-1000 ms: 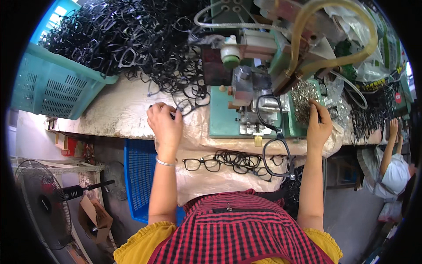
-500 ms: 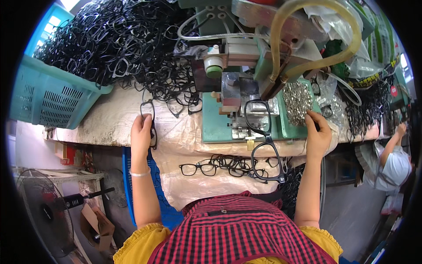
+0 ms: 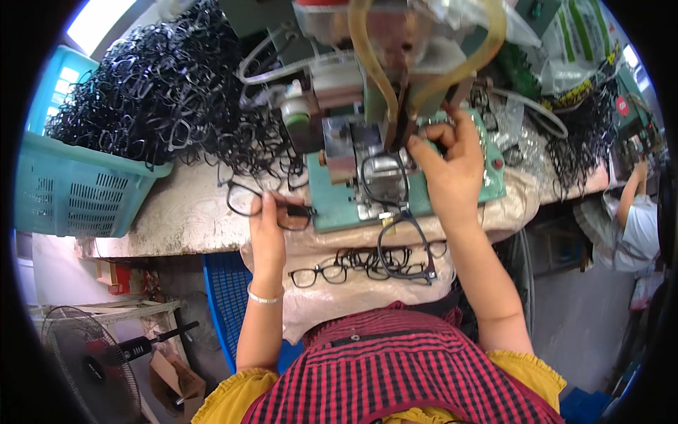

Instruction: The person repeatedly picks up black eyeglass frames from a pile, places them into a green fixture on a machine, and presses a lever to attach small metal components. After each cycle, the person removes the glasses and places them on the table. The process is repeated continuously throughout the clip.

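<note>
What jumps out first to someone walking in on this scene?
The huge tangle of black eyeglass frames heaped over a teal basket at upper left. At centre, the left hand holds one black frame at the bench edge, while the right hand reaches into a green machine.

Two hands, one teal basket, one fan, countless black eyeglass frames.

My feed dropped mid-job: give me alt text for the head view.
The left hand holds a black glasses frame at the bench edge, while the right hand reaches into a green machine. More frames fill a teal basket.
</note>
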`<state>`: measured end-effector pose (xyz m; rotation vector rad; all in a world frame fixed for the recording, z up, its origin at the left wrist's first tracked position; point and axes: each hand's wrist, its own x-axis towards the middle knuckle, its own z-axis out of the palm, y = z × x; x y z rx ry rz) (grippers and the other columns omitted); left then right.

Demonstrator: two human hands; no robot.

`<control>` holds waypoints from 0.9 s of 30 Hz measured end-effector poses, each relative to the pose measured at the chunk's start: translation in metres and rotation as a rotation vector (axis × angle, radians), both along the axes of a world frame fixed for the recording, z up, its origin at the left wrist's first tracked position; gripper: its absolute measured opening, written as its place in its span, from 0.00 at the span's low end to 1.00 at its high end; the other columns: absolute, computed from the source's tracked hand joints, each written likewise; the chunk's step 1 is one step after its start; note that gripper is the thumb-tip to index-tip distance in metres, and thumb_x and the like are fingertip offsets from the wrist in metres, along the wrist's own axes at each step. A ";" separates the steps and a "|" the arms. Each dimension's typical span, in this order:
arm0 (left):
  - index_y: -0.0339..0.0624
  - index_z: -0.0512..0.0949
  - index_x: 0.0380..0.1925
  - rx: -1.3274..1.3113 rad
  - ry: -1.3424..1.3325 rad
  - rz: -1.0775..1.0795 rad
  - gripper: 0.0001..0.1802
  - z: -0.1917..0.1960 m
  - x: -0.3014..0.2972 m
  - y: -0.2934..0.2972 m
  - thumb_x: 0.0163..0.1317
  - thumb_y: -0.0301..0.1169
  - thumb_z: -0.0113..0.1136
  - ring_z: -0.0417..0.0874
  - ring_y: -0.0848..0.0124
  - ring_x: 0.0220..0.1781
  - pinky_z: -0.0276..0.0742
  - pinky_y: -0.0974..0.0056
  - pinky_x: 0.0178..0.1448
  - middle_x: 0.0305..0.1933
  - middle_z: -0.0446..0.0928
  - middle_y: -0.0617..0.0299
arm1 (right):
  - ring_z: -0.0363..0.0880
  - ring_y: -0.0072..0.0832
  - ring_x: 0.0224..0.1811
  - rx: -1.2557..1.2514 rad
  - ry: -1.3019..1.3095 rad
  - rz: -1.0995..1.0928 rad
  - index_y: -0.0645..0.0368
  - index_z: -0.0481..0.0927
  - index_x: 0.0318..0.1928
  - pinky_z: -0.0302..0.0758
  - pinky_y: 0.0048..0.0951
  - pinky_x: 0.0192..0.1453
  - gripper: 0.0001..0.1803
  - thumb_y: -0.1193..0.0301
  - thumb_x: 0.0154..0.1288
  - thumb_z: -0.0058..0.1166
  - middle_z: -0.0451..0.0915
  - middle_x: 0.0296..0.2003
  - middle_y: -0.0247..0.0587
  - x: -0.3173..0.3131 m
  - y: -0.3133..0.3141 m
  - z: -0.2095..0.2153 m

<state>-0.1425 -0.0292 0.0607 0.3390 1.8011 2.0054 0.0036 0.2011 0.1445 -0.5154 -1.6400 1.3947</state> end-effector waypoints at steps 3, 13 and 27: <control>0.37 0.68 0.39 0.349 0.311 -0.043 0.19 0.079 0.015 0.030 0.81 0.41 0.37 0.84 0.65 0.37 0.84 0.63 0.41 0.37 0.81 0.45 | 0.77 0.19 0.39 -0.031 0.025 0.112 0.70 0.67 0.64 0.72 0.22 0.53 0.34 0.81 0.56 0.64 0.80 0.32 0.33 -0.002 -0.001 0.007; 0.34 0.68 0.38 0.327 0.826 -0.026 0.17 0.178 0.044 0.075 0.78 0.33 0.32 0.80 0.66 0.29 0.78 0.66 0.44 0.28 0.80 0.44 | 0.79 0.32 0.55 -0.167 0.032 0.276 0.70 0.62 0.69 0.70 0.30 0.64 0.37 0.77 0.59 0.58 0.82 0.50 0.50 0.024 -0.026 0.040; 0.41 0.69 0.41 0.264 -0.844 -0.752 0.11 0.114 0.085 0.087 0.76 0.37 0.45 0.84 0.62 0.21 0.81 0.65 0.22 0.34 0.83 0.36 | 0.77 0.46 0.57 0.597 -0.622 -0.415 0.60 0.84 0.32 0.72 0.40 0.63 0.06 0.71 0.56 0.66 0.83 0.44 0.50 0.060 0.088 -0.053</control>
